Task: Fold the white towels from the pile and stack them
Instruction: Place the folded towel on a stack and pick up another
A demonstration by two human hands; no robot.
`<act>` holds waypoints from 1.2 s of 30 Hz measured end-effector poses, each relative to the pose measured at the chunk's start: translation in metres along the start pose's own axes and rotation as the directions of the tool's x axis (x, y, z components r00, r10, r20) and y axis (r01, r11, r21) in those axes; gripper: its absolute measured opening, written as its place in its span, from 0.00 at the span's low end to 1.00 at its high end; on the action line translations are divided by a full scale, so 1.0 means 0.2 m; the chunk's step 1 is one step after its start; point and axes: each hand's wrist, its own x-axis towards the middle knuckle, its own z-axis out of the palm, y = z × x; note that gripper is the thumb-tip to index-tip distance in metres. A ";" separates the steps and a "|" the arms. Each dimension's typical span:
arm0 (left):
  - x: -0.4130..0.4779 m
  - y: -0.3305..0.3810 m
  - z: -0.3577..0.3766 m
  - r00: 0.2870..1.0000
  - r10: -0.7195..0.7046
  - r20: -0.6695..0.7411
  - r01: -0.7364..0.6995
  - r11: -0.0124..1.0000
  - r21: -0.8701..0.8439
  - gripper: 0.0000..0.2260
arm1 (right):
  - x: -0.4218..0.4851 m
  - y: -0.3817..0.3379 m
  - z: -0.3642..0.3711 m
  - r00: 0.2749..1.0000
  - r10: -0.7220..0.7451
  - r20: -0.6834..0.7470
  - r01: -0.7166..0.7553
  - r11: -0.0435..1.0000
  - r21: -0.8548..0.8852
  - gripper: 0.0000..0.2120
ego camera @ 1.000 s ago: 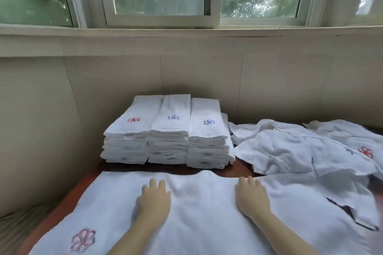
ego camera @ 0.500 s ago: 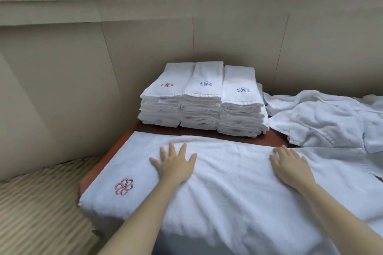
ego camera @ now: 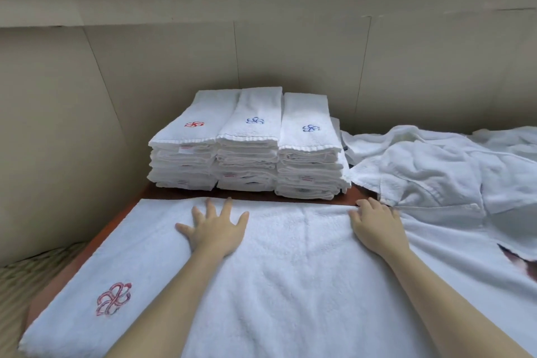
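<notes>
Large white terry towel [ego camera: 290,276] lies spread flat across the near part of the reddish-brown wooden table [ego camera: 174,194]. It has a red embroidered flower logo [ego camera: 113,298] at its near-left corner. Left hand [ego camera: 216,231] rests palm down on the towel's far-left part, fingers straight and fanned wide, gripping nothing. Right hand [ego camera: 377,228] is palm down on the towel's far edge, right of centre, fingers close together and slightly bent. Cannot tell if the fingertips hook the hem.

At the far side, against the beige panelled wall [ego camera: 174,67], three side-by-side stacks of folded white towels [ego camera: 247,151] stand touching each other. The top logo is red on the left stack and blue on the middle and right ones. Just right of the stacks is a crumpled pile of unfolded white towels [ego camera: 436,171], reaching the right edge of view and overlapping the spread towel's right part. A striped woven surface [ego camera: 17,285] shows low at near left, beside the table.
</notes>
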 end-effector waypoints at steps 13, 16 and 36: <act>0.20 -0.03 -0.17 0.987 0.156 0.049 -0.141 0.963 -0.228 0.14 | 0.02 0.03 -0.08 0.999 -0.018 -0.033 0.012 0.986 -0.166 0.20; 0.22 -0.13 -0.29 0.966 0.180 0.186 -0.158 0.980 -0.123 0.10 | 0.06 0.06 -0.17 0.998 -0.006 0.067 0.029 0.939 -0.344 0.14; 0.18 -0.37 -0.51 0.969 0.126 -0.211 -0.136 0.990 -0.034 0.10 | -0.04 0.15 -0.42 0.971 0.181 -0.158 -0.170 0.982 0.080 0.17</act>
